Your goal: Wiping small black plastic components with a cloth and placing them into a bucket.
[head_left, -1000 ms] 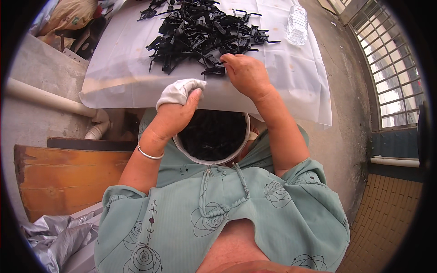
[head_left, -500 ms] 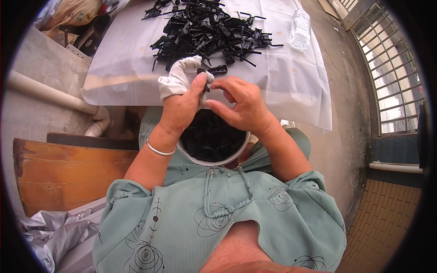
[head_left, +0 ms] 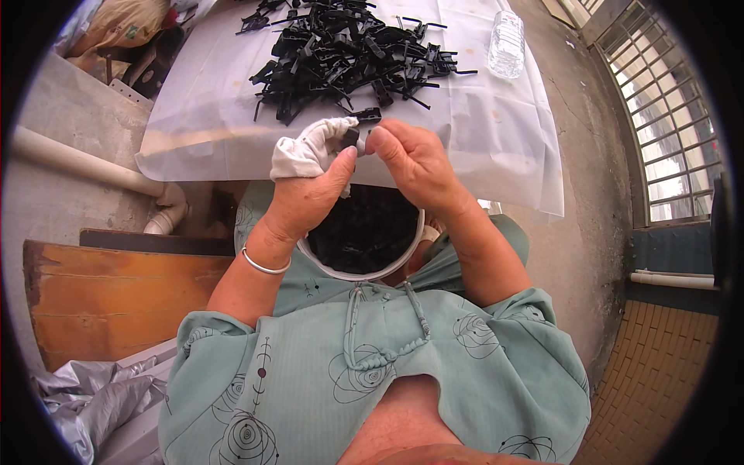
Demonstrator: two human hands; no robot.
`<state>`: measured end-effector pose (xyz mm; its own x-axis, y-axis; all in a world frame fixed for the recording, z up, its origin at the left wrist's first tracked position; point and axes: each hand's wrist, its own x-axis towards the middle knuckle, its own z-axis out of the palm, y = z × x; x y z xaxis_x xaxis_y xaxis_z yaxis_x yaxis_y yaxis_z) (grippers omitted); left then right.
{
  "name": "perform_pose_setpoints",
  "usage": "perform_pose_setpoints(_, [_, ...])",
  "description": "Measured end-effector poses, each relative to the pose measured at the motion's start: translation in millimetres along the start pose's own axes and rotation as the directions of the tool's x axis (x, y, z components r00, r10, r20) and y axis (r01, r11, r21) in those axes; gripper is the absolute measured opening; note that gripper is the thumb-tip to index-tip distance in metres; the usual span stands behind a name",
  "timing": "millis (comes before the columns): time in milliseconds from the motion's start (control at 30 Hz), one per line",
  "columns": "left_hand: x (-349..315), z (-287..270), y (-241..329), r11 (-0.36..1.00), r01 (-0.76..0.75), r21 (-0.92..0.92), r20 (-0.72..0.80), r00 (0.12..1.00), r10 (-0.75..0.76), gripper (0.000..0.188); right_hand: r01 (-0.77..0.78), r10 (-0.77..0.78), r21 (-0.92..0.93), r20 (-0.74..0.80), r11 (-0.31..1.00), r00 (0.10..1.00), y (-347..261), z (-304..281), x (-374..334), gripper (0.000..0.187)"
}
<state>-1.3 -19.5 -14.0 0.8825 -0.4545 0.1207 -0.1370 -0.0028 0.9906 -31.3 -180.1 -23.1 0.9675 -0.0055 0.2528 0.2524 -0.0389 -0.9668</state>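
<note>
1. Concrete floor (head_left: 590, 167) runs along the right side of the bench (head_left: 484, 128), which is draped in pale plastic sheeting (head_left: 209, 151); a barred window (head_left: 670, 132) is beyond it, and a clear bottle (head_left: 507, 46) sits near the bench's right edge.
2. From where I stand, plenty looks left to do: a big, tangled heap of black plastic pieces (head_left: 356, 54) covers the middle and far part of the bench, thin prongs poking out all round it.
3. One loose piece (head_left: 370, 115) lies at the heap's near side, just beyond the hands.
4. Just one black piece (head_left: 351, 139) is in hand now, up above the near edge of the bench. The left hand (head_left: 306, 198), its fingers wrapped in a white cloth covering (head_left: 298, 157), has a narrow grip on it, thumb pressed against it.
5. The right hand (head_left: 415, 159) meets it from the other side, fingers curled and thumb laid over them. I cannot tell whether its grip has closed on anything, as the fingertips are hidden.
6. Between the person's knees, a white-rimmed bucket (head_left: 341, 274) holds many dark pieces (head_left: 360, 225). If those are the finished ones, I'd judge a good share done, though I cannot make out their shapes or tell whether they differ from the heap.
</note>
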Motion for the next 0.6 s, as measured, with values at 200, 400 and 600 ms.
perform_pose_setpoints(200, [1, 2, -6, 0.887, -0.292, 0.357, 0.009, 0.951, 0.309, 0.027, 0.298, -0.288, -0.399, 0.086, 0.867, 0.954, 13, 7, 0, 0.025])
perform_pose_setpoints(400, [-1, 3, -20, 0.713, -0.381, 0.588, 0.044, 0.896, 0.443, 0.03, -0.043, 0.038, -0.182, -0.032, 0.982, 0.999, 28, 21, -1, 0.025])
perform_pose_setpoints(600, [-6, 6, -21, 0.902, -0.259, 0.344, -0.051, 0.955, 0.294, 0.029, 0.033, -0.031, -0.138, 0.014, 0.99, 0.999, 25, 19, -4, 0.025])
